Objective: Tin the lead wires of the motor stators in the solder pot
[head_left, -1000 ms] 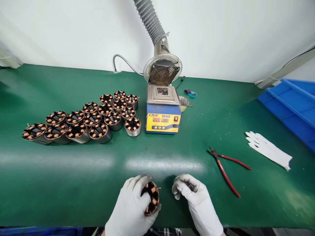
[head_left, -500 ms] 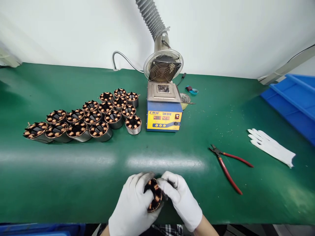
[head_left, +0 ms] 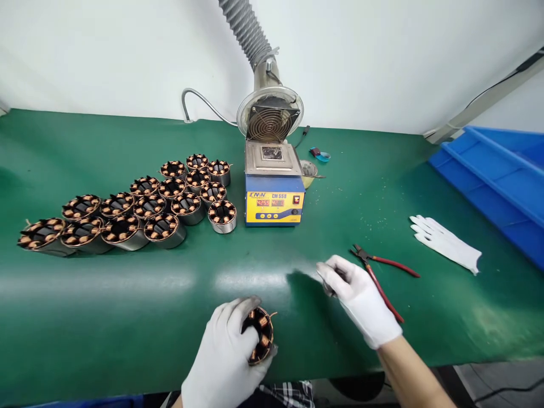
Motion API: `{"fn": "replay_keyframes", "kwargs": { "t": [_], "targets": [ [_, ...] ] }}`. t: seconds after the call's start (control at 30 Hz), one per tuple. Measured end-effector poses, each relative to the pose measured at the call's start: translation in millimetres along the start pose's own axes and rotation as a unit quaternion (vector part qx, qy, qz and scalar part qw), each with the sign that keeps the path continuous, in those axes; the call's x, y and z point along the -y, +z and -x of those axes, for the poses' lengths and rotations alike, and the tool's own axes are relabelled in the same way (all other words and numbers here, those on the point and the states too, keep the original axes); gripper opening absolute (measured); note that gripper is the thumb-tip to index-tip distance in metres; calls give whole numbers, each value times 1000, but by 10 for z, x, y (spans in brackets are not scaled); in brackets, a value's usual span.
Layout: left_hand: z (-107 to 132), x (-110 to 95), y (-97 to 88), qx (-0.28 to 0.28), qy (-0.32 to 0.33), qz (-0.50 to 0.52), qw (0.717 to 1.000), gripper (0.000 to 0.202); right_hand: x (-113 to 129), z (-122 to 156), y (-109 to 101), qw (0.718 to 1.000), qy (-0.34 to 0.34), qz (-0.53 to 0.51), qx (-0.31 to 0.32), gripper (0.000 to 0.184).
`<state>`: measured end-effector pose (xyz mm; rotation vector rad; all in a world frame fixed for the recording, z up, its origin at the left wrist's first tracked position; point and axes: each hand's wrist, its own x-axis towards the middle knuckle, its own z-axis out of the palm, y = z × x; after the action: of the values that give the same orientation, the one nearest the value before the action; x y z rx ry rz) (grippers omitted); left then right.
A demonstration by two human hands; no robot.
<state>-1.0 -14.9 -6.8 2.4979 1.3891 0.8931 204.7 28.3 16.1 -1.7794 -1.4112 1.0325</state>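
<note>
Left fingers (head_left: 243, 313) around wound stator (head_left: 266, 340)

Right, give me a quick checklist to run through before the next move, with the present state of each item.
1. Copper-wound ring secured: ok, gripped by the gloved left hand.
2. Right hand gloved: ok.
3. Right fingertips free of any scrap: cannot tell, the fingers are curled.
4. Wire end flush with the ring's rim: not ok, it sticks out.
5. Pliers nearby: ok, beside the right hand, handles spread.
6. Display unit powered: ok, red digits lit.
</note>
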Motion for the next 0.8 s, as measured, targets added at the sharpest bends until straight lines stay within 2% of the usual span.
{"fn": "replay_keyframes", "kwargs": {
  "t": [0.1,0.13,0.17,0.23,0.3,0.37,0.43,0.5,0.53,0.57,0.6,0.63,0.67,0.7,0.73,0.8],
  "targets": [
    [-2,-5,-3,-10,-2,-3,1000,5,-69,103,-157,997,-50,52,37,34],
    [-6,-5,-7,-7,1,-8,1000,7,-123,132,-193,995,-64,70,27,31],
    [-11,-3,-13,-1,4,-15,1000,11,-195,145,-235,993,-70,92,-8,30],
    [-23,8,-26,20,18,-30,999,21,-389,119,-354,979,-54,148,-128,32],
    [-27,28,-34,43,32,-42,998,28,-610,48,-504,946,-13,227,-231,42],
    [-18,47,-31,60,42,-44,996,32,-788,-4,-618,914,-12,295,-279,47],
    [-2,53,-29,57,48,-33,997,32,-855,14,-618,908,-42,279,-309,46],
    [3,44,-46,43,38,-4,998,31,-780,110,-466,940,-51,150,-303,39],
    [-4,37,-66,46,21,15,999,28,-695,177,-338,962,-39,47,-266,34],
    [-21,31,-91,60,2,44,997,26,-588,248,-187,980,-3,-68,-187,30],
    [-45,30,-118,83,-21,84,993,24,-469,315,-23,979,23,-185,-83,31],
    [-76,33,-143,110,-44,130,984,23,-347,375,143,954,25,-297,33,42],
    [-110,41,-159,132,-63,175,974,22,-232,423,300,909,12,-394,137,61],
    [-142,54,-164,144,-77,212,964,24,-132,458,440,860,28,-454,231,71],
    [-167,68,-156,146,-90,236,957,27,-54,482,557,814,46,-497,297,67],
    [-183,95,-103,115,-122,241,956,46,24,499,717,750,74,-572,322,57]
  ]
}}
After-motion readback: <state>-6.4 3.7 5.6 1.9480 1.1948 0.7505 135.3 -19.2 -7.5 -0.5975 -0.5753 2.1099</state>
